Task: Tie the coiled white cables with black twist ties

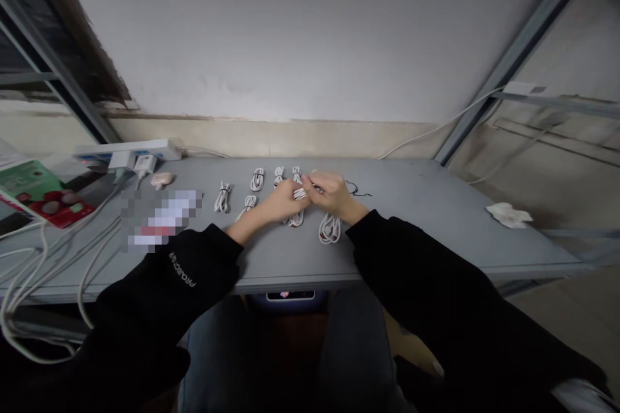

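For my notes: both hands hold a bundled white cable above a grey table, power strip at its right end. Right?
No: the power strip is at the left end of the grey table, not its right, in the head view. The left hand and right hand do hold the bundled white cable.

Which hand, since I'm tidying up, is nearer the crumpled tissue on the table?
Right. The right hand sits left of the crumpled tissue; the left hand is farther left, beside it.

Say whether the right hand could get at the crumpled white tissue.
Probably yes: only a thin black cord lies between the right hand and the tissue, though that hand is pinching a bundled white cable.
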### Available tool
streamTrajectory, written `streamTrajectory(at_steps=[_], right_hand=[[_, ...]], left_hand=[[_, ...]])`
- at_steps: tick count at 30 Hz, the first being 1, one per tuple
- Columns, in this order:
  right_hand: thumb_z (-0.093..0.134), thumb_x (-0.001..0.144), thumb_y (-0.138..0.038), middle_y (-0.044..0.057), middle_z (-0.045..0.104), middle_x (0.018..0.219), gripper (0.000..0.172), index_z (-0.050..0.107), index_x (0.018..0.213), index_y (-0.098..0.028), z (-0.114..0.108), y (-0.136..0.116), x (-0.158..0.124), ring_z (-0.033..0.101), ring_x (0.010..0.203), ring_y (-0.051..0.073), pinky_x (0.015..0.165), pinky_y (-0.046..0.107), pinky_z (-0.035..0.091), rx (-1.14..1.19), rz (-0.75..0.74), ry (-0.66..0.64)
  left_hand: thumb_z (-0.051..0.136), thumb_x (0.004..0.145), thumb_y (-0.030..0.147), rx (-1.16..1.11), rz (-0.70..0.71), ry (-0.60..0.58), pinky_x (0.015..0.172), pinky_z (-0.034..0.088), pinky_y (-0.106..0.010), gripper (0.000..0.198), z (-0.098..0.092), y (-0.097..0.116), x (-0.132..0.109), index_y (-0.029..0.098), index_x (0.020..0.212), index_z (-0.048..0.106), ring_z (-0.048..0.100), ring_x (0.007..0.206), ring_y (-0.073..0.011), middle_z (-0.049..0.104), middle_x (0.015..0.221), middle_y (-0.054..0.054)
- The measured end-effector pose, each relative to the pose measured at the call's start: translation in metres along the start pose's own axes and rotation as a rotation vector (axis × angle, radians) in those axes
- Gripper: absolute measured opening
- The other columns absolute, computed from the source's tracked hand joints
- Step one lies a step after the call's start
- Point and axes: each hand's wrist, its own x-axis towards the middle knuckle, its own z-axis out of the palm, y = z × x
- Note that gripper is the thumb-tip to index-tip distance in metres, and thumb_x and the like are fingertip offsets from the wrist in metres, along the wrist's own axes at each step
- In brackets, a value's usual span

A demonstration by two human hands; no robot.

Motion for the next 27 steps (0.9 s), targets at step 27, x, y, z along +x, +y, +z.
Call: streamTrajectory(at_steps=[27], right_hand=[[0.062,0.088,-0.025,-0.001,0.056,0.062,0.011,0.066,0.084,-0.015,-0.075,0.068,0.027,0.047,0.050,0.010,0.053,0.025,0.036,0.094,0.963,-0.861]], left_hand=[[0.028,0.104,0.041,0.458,-0.254,0.175,0.072,0.041,-0.033,0.032,0.005,-0.007,0.001,0.021,0.092,0.050,0.061,0.079,-0.0223,0.066,0.084,-0.007]])
